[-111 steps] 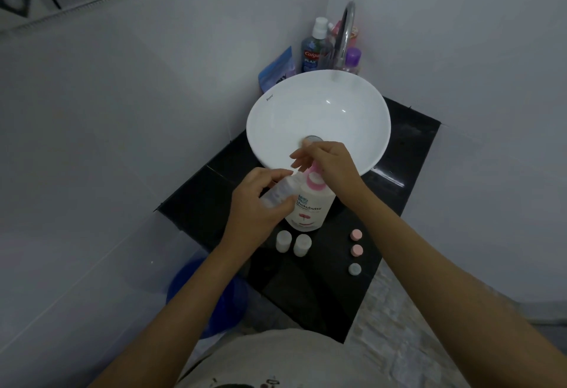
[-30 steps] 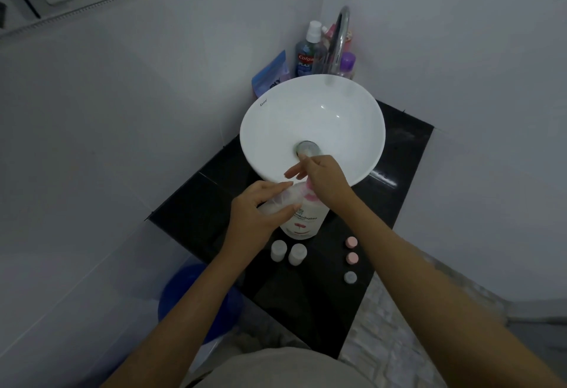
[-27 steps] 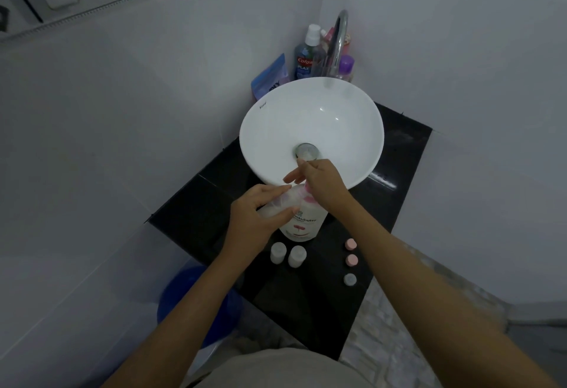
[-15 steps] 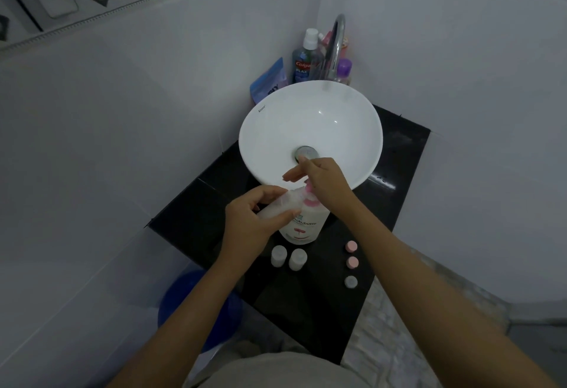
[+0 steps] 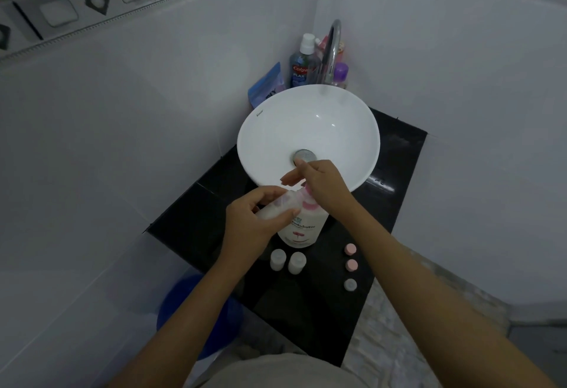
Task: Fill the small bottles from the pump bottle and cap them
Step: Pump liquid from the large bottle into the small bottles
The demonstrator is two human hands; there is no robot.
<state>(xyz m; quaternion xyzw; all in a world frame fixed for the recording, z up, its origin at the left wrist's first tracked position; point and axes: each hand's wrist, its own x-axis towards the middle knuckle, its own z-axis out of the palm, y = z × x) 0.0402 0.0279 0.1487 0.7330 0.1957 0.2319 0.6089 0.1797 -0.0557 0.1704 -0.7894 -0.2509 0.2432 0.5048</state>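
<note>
A white pump bottle (image 5: 302,228) with a pink pump head stands on the black counter (image 5: 310,301) in front of the basin. My right hand (image 5: 322,183) rests on top of the pump head, fingers fairly straight. My left hand (image 5: 254,222) grips a small clear bottle (image 5: 277,206), tilted with its mouth at the pump spout. Two small white bottles (image 5: 287,260) stand uncapped side by side below the pump bottle. Three loose caps lie in a column at the right: two pink caps (image 5: 350,256) and one grey cap (image 5: 350,285).
A white bowl basin (image 5: 306,130) with a chrome tap (image 5: 333,47) fills the back of the counter. Mouthwash (image 5: 302,65), a purple bottle (image 5: 340,75) and a blue pouch (image 5: 267,84) stand behind it. A blue bucket (image 5: 190,308) sits on the floor, left of the counter edge.
Both hands stay at the pump bottle, the right on the pump head and the left holding the small bottle at the spout. Only the camera view shifts slightly.
</note>
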